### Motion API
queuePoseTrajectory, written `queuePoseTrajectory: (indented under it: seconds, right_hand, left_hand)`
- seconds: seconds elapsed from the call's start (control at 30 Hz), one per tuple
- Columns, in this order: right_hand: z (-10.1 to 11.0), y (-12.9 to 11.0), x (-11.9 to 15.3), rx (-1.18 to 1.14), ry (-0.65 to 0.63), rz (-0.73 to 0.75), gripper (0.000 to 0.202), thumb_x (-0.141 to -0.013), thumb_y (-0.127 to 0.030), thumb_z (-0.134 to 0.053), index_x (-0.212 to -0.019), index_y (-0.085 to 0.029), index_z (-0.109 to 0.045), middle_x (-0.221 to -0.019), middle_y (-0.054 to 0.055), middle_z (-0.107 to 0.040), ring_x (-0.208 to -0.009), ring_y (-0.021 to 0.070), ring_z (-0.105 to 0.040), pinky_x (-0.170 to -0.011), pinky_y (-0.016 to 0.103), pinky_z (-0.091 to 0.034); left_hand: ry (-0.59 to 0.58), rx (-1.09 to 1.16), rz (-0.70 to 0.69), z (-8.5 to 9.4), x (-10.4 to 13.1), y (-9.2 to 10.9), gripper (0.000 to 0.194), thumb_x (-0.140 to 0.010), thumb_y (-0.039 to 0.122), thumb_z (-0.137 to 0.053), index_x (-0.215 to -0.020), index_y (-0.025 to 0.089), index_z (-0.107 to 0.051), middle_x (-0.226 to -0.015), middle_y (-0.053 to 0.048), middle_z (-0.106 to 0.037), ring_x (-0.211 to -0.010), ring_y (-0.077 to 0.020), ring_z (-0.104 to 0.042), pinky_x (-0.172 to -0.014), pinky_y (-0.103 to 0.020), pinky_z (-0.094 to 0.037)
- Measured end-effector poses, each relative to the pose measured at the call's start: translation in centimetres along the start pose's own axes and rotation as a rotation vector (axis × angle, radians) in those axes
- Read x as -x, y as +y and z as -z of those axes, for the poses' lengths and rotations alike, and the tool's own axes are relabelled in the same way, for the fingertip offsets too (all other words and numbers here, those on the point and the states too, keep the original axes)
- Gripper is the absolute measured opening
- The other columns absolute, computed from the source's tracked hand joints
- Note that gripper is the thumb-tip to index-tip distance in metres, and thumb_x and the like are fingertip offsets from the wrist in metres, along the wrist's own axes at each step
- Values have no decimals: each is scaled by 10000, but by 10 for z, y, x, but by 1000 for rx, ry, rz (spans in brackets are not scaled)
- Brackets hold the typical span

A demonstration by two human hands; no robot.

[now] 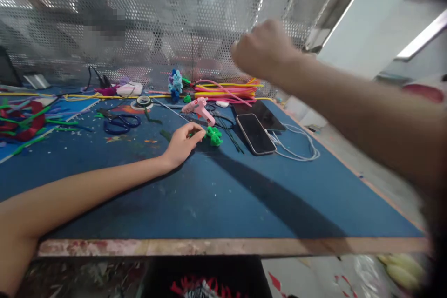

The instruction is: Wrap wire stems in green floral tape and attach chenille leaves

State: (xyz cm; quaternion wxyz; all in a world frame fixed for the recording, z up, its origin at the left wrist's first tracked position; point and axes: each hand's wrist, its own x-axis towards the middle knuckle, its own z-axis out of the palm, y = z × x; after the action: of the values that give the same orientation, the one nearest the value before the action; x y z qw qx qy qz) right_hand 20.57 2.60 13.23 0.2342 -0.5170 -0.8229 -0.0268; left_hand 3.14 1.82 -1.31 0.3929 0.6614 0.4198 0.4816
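Lightly, my left hand (pixel 185 143) pinches thumb and forefinger together at the left side of a fuzzy green piece (pixel 214 136) at the centre of the frame, seemingly by its stem (my fingertips hide the exact spot). I judge it light, soft and springy, hardly slippery, its fluffy loops easily squashed, so the stem end seems the best place to hold. My right hand (pixel 263 50), blurred at upper right of centre, looks curled; I cannot tell whether it grips anything. Just above the green piece lies a pink glue gun (pixel 207 115); right of centre, a phone (pixel 256 133); left of centre, scissors (pixel 117 124).
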Motion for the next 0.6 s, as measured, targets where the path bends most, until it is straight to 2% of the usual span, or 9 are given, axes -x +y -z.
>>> queuePoseTrajectory:
  seconds: [0.07,0.13,0.17,0.27,0.33,0.4,0.5,0.57,0.6]
  right_hand:
    - [-20,2,-25,23,68,40,670,-885,-190,18,-922,64,-600,-1063,100,-578,-977,141,-555,-712,257,-356]
    - [-54,11,-12,-25,88,78,378,-867,-321,-394,-711,-64,-623,-782,59,-664,-773,132,-608,-604,195,-381]
    - [-73,17,3,-222,52,123,337,-864,-309,-434,-660,-92,-594,-662,39,-640,-661,109,-592,-561,190,-378]
    - [-117,33,49,-391,-64,151,406,-921,-329,-307,-645,-141,-537,-508,-25,-547,-417,54,-483,-450,173,-373]
    - [-128,37,65,-769,-149,32,388,-925,-388,-264,-783,-144,-530,-558,-23,-551,-370,57,-450,-382,179,-354]
    - [-128,40,67,-963,-182,-37,401,-920,-427,-254,-788,-147,-508,-557,-22,-538,-344,61,-427,-343,184,-331]
    - [-120,54,63,-753,-77,120,346,-920,-368,-293,-786,-150,-526,-604,1,-576,-415,80,-490,-417,207,-407]
    - [-115,71,67,-399,135,361,202,-874,-308,-426,-967,-161,-529,-808,53,-638,-661,145,-604,-610,286,-490]
    - [-112,80,72,-232,281,465,243,-834,-299,-500,-1042,-173,-507,-939,87,-633,-856,202,-608,-738,360,-486]
  left_hand:
    - [20,20,-5,1,-1,0,157,-782,324,-509,-777,167,-508,-618,50,-458,-452,-53,-357,-439,-183,-293]
    - [29,36,-9,1,-2,2,158,-786,324,-510,-775,167,-499,-614,50,-444,-457,-54,-354,-429,-181,-284]
    - [28,44,-6,0,-2,3,161,-785,328,-515,-772,168,-498,-609,51,-438,-460,-56,-352,-427,-179,-282]
    - [-9,83,16,-7,-6,7,166,-775,336,-546,-759,175,-508,-585,58,-432,-457,-57,-351,-426,-179,-283]
    - [-47,116,14,-14,-10,9,170,-772,336,-558,-746,175,-511,-585,59,-449,-451,-54,-367,-434,-180,-300]
    - [-95,141,11,-20,-13,10,167,-773,329,-563,-744,172,-514,-593,56,-471,-454,-54,-401,-444,-182,-321]
    - [-166,143,37,-23,-15,9,155,-784,322,-560,-762,174,-519,-570,59,-474,-445,-54,-423,-441,-181,-329]
    - [-185,135,61,-21,-14,7,155,-790,324,-560,-758,179,-515,-540,68,-455,-430,-47,-415,-430,-175,-318]
    - [-190,135,73,-19,-13,6,158,-791,325,-560,-751,180,-513,-534,69,-451,-429,-45,-416,-427,-173,-314]
